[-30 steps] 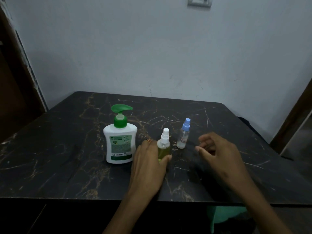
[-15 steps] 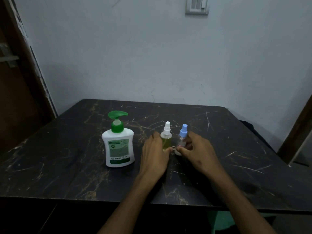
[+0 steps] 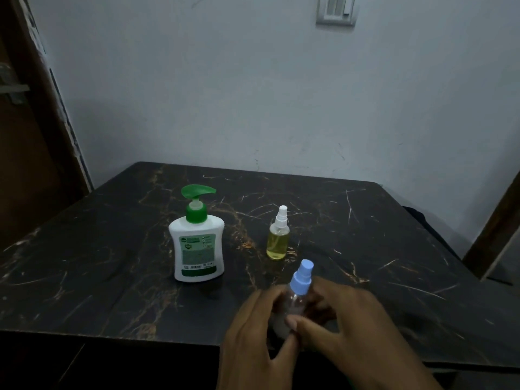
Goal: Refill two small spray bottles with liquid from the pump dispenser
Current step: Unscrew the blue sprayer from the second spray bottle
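Note:
A white pump dispenser [image 3: 197, 246] with a green pump head stands left of centre on the black marble table [image 3: 84, 263]. To its right stands a small spray bottle [image 3: 278, 238] with a white cap and yellow liquid inside, untouched. Near the table's front edge a clear spray bottle with a blue cap [image 3: 298, 288] is lifted and tilted slightly. My left hand [image 3: 259, 333] and my right hand [image 3: 346, 325] both grip its body from either side; its lower part is hidden by my fingers.
A pale wall with a switch plate [image 3: 336, 9] rises behind the table. A brown door frame [image 3: 42, 108] stands at the left and another wooden edge [image 3: 495, 235] at the right. The table's front edge runs just under my hands.
The blue-capped bottle has come off the table and toward me, now held in both hands. My left hand has left the yellow bottle, which stays in place.

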Demonstrator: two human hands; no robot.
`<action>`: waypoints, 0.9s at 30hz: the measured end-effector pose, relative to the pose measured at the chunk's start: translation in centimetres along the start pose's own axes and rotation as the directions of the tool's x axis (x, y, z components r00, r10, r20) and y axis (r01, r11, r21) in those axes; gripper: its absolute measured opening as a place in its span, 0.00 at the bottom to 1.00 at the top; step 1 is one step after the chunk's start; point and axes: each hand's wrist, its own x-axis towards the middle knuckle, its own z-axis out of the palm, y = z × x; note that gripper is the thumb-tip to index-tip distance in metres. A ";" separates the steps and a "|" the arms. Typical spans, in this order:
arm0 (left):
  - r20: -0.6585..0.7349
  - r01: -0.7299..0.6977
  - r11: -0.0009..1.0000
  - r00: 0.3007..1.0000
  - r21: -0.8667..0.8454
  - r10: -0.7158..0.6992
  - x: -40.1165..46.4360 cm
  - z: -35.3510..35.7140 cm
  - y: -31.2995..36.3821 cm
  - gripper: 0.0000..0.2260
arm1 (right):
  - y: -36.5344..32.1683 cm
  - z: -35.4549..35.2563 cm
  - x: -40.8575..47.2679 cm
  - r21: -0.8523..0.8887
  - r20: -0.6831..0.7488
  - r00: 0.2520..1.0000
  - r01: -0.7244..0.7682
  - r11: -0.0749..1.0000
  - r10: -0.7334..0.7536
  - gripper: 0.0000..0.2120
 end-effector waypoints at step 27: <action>-0.027 0.010 0.996 1.000 -0.090 -0.012 -0.1 -1.9 -2.2 0.11 | -4.6 -2.8 3.0 -0.223 0.168 0.972 0.198 0.955 -0.162 0.12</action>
